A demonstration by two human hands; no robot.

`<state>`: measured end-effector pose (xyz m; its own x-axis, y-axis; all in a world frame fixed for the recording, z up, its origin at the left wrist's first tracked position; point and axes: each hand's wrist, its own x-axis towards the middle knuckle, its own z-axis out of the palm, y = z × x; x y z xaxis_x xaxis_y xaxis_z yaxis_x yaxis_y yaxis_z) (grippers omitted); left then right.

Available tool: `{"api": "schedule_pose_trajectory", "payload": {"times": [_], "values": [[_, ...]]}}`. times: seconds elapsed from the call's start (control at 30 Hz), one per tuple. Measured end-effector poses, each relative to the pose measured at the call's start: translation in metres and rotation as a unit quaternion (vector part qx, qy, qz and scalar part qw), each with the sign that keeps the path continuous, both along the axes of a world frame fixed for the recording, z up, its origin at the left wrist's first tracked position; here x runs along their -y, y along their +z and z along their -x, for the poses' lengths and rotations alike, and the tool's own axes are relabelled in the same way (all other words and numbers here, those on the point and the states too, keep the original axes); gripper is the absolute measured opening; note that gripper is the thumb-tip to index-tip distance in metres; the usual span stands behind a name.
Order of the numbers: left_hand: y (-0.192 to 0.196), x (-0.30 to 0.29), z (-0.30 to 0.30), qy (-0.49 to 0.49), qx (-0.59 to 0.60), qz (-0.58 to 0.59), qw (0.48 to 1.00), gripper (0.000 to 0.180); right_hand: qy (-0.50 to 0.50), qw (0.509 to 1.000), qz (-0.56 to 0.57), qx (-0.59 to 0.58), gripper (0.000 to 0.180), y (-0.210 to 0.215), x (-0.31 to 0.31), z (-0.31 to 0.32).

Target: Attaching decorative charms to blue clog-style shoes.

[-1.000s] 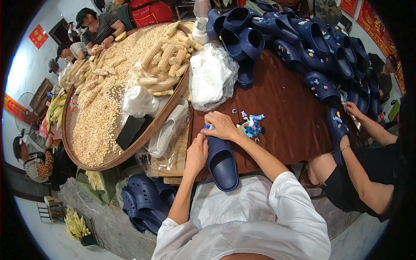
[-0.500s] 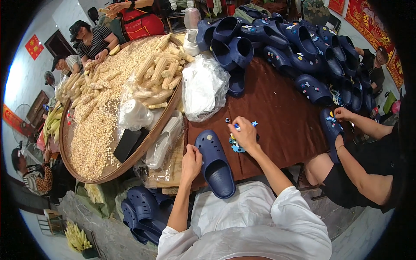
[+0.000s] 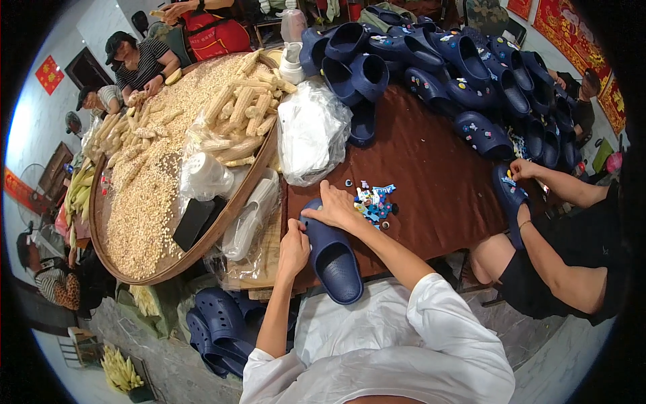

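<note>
From the head view we see a navy blue clog [image 3: 333, 259] lying at the near edge of the brown table [image 3: 437, 195], toe toward the charms. Our left hand [image 3: 294, 248] grips its left side, fingers curled on the rim. Our right hand [image 3: 336, 210] rests on its toe end, fingers together, pressed flat. Small colourful shoe charms [image 3: 373, 202] lie just beside that hand. A clear plastic bag [image 3: 311, 131] sits beyond, near a wide basket of corn [image 3: 134, 222].

Single head-worn fisheye view, looking steeply down from the seated person's head onto the dark brown wooden bench [image 3: 431, 182]. Near field: the wearer's forearms, entering from the lower edge. Far field: bench end and room, curved toward the rim.
</note>
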<state>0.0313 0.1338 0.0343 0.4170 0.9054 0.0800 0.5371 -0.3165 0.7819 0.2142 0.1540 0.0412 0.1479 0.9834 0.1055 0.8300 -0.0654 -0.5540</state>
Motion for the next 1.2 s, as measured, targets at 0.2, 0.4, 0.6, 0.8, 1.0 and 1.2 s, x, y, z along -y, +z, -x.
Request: {"api": "schedule_pose_trajectory", "payload": {"times": [0.2,0.4,0.6,0.8,1.0,1.2], "values": [[-0.024,0.0,0.014,0.055,0.16,0.168,0.971,0.009,0.032,0.999,-0.016,0.01,0.046,-0.01,0.001,0.001],[-0.024,0.009,0.002,0.11,0.198,0.02,0.974,0.016,0.025,0.999,-0.028,0.005,0.047,-0.013,0.001,-0.002],[0.032,-0.033,-0.05,0.033,0.079,-0.151,0.985,0.01,0.055,0.991,-0.059,-0.111,0.047,-0.038,0.005,-0.018],[0.034,-0.059,-0.116,-0.115,-0.072,-0.215,0.967,0.012,0.118,0.991,0.035,-0.049,0.038,-0.088,-0.011,-0.027],[0.037,-0.053,-0.12,-0.146,-0.024,-0.269,0.952,0.016,0.109,0.974,-0.195,0.035,0.045,-0.095,-0.002,-0.023],[0.054,-0.004,-0.054,0.043,0.063,-0.162,0.984,0.012,0.023,0.999,-0.023,-0.03,0.043,-0.036,0.009,-0.015]]}}
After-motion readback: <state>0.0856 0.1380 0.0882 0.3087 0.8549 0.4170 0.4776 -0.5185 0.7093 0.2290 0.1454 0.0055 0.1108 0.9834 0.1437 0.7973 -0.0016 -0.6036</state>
